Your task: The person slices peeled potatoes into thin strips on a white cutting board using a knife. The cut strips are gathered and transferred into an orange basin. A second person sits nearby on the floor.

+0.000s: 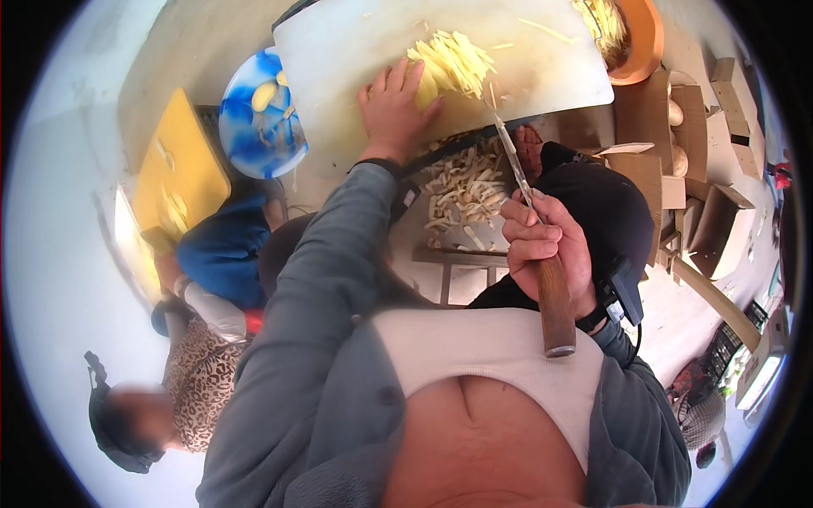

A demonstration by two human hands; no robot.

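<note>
My left hand (395, 108) lies on the white cutting board (343, 57), its fingers resting on a pale yellow peeled piece, perhaps potato, beside a heap of cut yellow strips (460, 63). A knife with a wooden handle (554, 298) is gripped in my right hand (546, 238). Its narrow-looking blade (511, 149) points up towards the board, with the tip near the right end of the heap. Bits of pale food cling to the blade. A few loose strips lie farther right on the board.
A blue-and-white basin (254, 149) with peeled pieces stands left of the board, an orange bowl (648, 44) of strips at the upper right. Peelings (467, 190) lie below the board. Cardboard boxes (641, 184) stand at right. Another person (203, 381) sits at left by a yellow board (181, 152).
</note>
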